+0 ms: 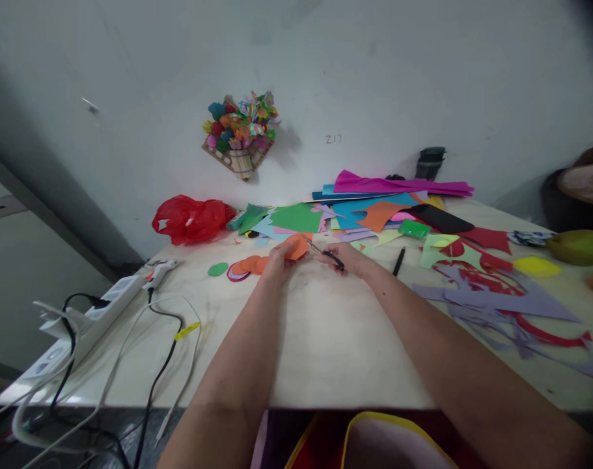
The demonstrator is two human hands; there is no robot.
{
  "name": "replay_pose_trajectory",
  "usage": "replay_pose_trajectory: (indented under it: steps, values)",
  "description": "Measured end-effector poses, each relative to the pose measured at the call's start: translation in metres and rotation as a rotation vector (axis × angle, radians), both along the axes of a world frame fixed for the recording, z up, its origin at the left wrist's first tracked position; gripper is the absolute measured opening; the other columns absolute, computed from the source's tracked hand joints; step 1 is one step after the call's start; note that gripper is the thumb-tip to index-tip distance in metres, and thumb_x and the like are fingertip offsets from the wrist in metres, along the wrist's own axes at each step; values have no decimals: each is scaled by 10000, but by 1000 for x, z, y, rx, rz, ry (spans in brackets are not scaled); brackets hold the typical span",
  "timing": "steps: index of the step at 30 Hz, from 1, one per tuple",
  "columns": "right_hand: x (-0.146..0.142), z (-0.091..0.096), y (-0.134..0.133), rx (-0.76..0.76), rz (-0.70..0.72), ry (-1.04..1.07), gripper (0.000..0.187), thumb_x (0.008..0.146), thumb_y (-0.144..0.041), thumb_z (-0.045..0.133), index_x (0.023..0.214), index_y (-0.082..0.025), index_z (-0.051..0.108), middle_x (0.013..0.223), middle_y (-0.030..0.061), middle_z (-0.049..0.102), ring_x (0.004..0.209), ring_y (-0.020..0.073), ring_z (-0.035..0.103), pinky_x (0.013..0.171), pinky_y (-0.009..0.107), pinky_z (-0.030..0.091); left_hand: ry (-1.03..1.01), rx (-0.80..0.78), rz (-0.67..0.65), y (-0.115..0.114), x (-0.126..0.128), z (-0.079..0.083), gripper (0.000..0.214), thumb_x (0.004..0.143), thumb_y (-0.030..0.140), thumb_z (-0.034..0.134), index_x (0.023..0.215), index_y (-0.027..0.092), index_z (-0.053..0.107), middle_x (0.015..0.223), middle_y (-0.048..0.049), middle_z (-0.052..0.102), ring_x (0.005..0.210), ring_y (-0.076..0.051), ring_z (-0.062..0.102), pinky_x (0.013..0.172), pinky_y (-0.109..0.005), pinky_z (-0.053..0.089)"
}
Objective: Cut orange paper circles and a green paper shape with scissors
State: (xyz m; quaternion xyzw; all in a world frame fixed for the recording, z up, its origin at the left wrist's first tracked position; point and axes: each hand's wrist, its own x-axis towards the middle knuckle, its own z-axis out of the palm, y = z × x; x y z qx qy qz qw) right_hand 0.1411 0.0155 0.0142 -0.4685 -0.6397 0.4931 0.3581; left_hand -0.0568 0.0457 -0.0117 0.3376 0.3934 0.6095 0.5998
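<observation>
My left hand [278, 259] is closed on an orange paper piece [297, 247], round along its edge, held just above the table. In my right hand [347, 256] are black-handled scissors [333, 260], their blades pointing left at the orange paper's edge. Whether the blades are parted I cannot tell. Left of my left hand, several orange paper circles [250, 263] lie overlapping in a row, with a red-purple rim under the leftmost. A green paper circle [218, 269] lies flat beside them.
Coloured paper sheets [296, 218] pile along the wall. A red plastic bag [193, 220] sits back left, a power strip [96, 319] with cables on the left. At right are a black pen [399, 262], a black phone-like slab [442, 218], purple scraps [501, 299] and a greenish fruit [579, 247].
</observation>
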Motion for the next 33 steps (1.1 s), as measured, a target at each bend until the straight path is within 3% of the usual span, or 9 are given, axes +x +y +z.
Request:
replay_pose_trajectory:
  steps: [3,11,20,26,33]
  values:
    - [-1,-1,1,-6,-20,10,321,789,-321,815,662,-193,550,439,-70,503,350,70,404,369,198,306,10,-12,-33,0,-1,0,186,862,114,702,1034,65,753,838,-140,790,687,-222,765,668,-321,659]
    - [-6,-9,7,-28,-10,2,355,763,-351,870,685,-198,559,433,-81,495,349,79,422,362,193,354,-38,-42,87,3,1,1,274,912,94,677,1180,50,715,901,-150,794,694,-222,782,591,-262,634]
    - [-11,1,-4,-52,-42,13,380,786,-353,862,661,-197,539,456,-60,513,372,77,433,373,195,345,-19,-45,19,3,-1,-3,366,907,167,751,1262,91,703,951,-154,814,800,-253,813,659,-281,665]
    - [-12,3,-5,-86,-54,19,343,816,-364,811,678,-201,543,448,-53,531,363,84,449,374,192,331,29,20,-85,-3,-3,-2,248,905,157,736,1139,77,750,941,-151,821,805,-236,806,663,-266,658]
    - [-11,1,-4,-82,-69,29,321,825,-346,787,679,-202,540,450,-42,541,362,88,456,373,192,340,57,29,-103,-5,-2,-1,234,851,189,804,1057,84,767,917,-152,814,811,-245,799,682,-285,652]
